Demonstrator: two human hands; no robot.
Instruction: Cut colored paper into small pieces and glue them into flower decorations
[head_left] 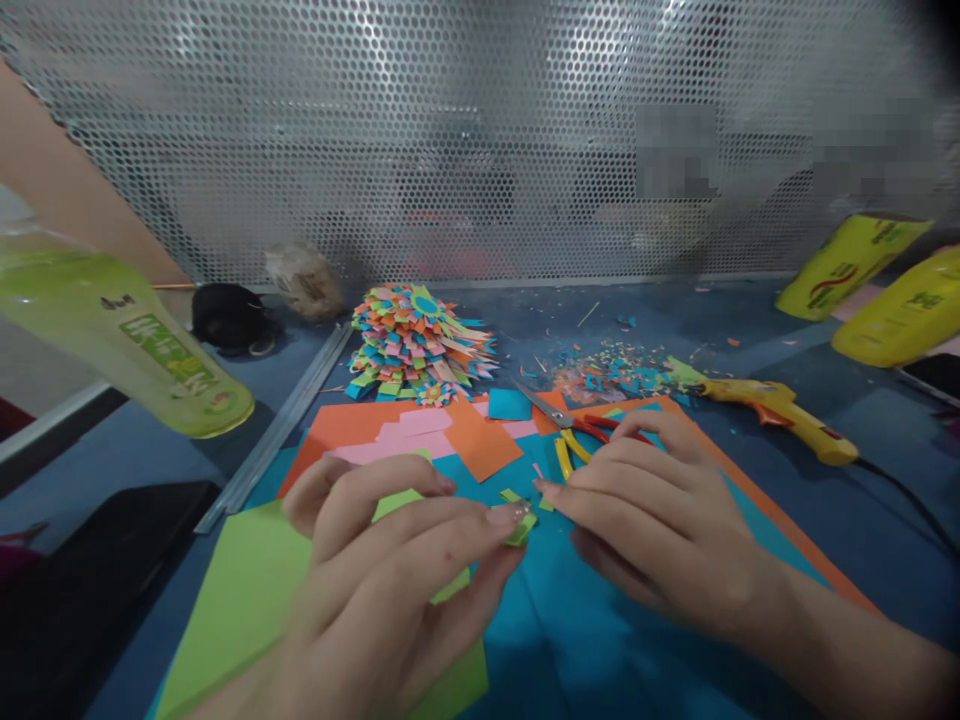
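My left hand pinches a small folded piece of green paper between thumb and index finger. Just to the right, my right hand is curved with its index finger and thumb apart, its fingertip close to the green piece; nothing shows in it. Small green scraps lie by the fingertips. Below both hands are sheets of blue paper and green paper. Past my right fingers lie red-handled scissors and yellow handles, partly hidden.
A layered, multicoloured paper piece stands behind the sheets. Paper clippings lie beside a yellow glue gun. Clear sticks and a green bottle are left; yellow containers are right. A perforated metal panel rises behind.
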